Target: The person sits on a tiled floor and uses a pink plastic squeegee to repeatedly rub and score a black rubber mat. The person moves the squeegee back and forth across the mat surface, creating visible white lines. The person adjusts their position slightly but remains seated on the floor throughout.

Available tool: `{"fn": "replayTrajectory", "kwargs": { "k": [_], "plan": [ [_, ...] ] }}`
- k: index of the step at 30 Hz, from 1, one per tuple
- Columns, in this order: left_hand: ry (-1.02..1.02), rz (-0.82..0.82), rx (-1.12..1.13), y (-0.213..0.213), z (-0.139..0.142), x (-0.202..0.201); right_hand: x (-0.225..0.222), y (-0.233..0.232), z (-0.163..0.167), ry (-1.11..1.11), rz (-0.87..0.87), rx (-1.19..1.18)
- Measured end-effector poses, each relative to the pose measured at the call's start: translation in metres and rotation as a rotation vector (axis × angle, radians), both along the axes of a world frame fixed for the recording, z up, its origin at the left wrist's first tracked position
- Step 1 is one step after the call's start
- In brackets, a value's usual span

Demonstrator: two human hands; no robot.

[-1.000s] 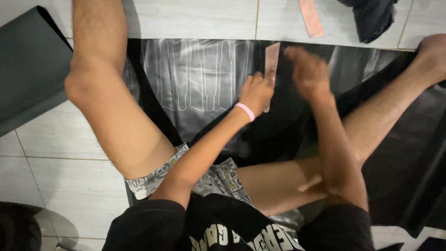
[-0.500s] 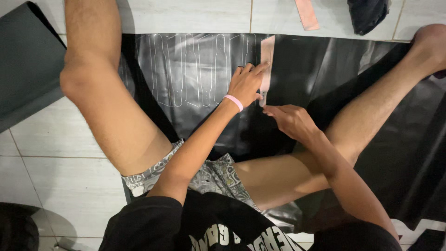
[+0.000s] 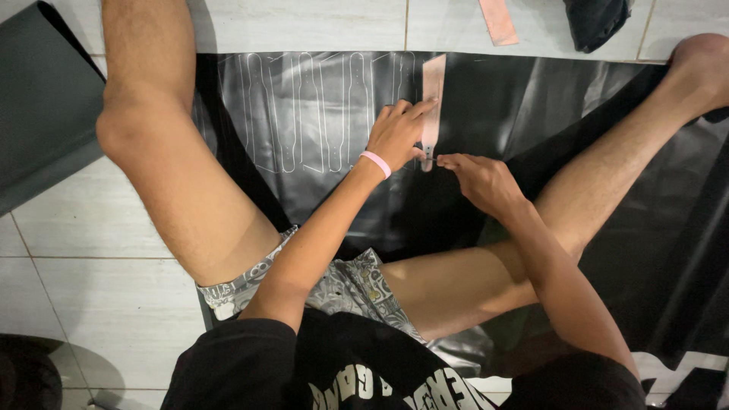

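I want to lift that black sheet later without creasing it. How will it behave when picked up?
Probably floppy: the black sheet shows soft wrinkles. Its glossy sheen suggests a slippery surface. The left hand pins the pink template, hinting things slide on it.

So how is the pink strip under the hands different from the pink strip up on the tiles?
The strip under the hands lies on the black sheet, while the other strip lies on the pale floor tiles. The left hand presses the first one; nothing touches the second. The first lies nearly straight up the picture; the second is slanted and cut off by its edge. Both are pale pink and narrow.
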State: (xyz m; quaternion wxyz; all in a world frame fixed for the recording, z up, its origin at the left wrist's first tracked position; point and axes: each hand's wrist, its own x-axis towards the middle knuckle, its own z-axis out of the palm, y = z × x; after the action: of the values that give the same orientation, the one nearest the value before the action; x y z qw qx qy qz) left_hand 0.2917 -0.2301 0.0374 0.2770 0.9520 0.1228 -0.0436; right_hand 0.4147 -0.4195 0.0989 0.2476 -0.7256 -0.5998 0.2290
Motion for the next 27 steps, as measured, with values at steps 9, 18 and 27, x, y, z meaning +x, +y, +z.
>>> {"fn": "replayTrajectory", "kwargs": {
  "k": [9,18,27],
  "plan": [
    [-0.093,0.026,0.0,0.0,-0.004,-0.001,0.006,0.007,-0.005,0.08,-0.077,0.01],
    [-0.201,0.023,-0.053,-0.004,-0.012,-0.006,0.02,0.004,-0.011,0.096,-0.123,0.061],
    [-0.289,0.816,-0.401,-0.003,-0.023,-0.022,0.067,-0.012,-0.002,0.184,-0.529,0.274]
  ]
}}
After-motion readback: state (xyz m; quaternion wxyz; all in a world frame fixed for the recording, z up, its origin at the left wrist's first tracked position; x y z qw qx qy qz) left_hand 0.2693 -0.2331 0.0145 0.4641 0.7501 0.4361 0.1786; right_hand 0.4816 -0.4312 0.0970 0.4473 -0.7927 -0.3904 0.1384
